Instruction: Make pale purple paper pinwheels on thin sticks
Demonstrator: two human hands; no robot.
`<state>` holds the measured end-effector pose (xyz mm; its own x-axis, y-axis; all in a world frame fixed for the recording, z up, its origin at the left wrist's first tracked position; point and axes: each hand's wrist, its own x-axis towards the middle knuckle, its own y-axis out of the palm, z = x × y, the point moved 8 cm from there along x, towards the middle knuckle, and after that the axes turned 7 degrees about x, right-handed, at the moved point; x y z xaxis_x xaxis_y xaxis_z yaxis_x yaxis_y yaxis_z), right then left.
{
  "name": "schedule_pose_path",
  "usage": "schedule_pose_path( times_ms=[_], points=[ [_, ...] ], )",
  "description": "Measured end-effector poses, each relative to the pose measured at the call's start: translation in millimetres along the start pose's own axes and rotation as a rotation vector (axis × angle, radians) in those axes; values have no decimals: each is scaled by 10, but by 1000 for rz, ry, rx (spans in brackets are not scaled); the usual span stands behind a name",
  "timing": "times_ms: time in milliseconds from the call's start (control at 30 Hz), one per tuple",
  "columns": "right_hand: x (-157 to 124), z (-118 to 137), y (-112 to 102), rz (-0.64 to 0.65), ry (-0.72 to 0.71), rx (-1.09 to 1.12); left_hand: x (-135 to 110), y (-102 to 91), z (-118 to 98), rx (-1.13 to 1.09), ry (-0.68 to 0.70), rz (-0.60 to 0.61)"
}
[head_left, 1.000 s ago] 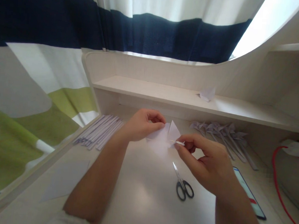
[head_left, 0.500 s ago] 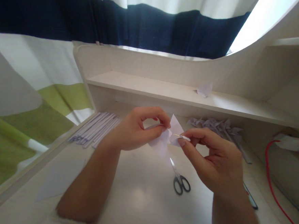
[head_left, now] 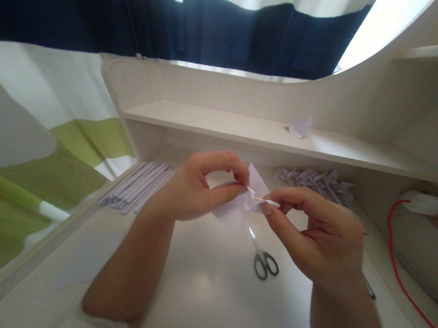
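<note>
Over the middle of the desk, my left hand [head_left: 212, 186] pinches a white paper pinwheel [head_left: 257, 181] between thumb and fingers. Its cut blades stick out, one pointing up, others hanging below. With thumb and forefinger my right hand [head_left: 312, 225] grips a thin pale stick [head_left: 258, 199] that has a wider white end, much like a cotton swab. The stick's far end meets the paper near the pinwheel's centre; whether it passes through I cannot tell. Below the hands lie scissors [head_left: 263, 259] with black handles, blades pointing away from me.
Rolled paper sticks [head_left: 138, 186] lie in a row at the left. Several finished paper pinwheels [head_left: 315, 180] are heaped at the back right. One folded paper piece [head_left: 299, 127] sits on the shelf [head_left: 207, 123]. Paper sheets [head_left: 88, 257] lie front left; a red cable [head_left: 393, 246] hangs right.
My right hand has shifted slightly right, and more of the thin stick shows between its fingers and the paper. My left hand keeps its pinch. The view has tilted a little.
</note>
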<state>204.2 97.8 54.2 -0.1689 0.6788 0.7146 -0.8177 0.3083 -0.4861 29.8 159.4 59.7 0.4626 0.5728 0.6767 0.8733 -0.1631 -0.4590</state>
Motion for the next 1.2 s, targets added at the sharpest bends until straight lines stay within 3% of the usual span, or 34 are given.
schedule_pose_path(
  times_ms=[333, 567, 1200],
  points=[
    [-9, -4, -4, -2, 16, -31, -2, 12, -28, -4, 38, 15],
    [-5, 43, -4, -25, -73, 32, 0, 1, -23, -53, 106, 4],
    [-9, 34, -10, -21, -31, 53, 11, 6, -112, -41, 172, 22]
  ],
)
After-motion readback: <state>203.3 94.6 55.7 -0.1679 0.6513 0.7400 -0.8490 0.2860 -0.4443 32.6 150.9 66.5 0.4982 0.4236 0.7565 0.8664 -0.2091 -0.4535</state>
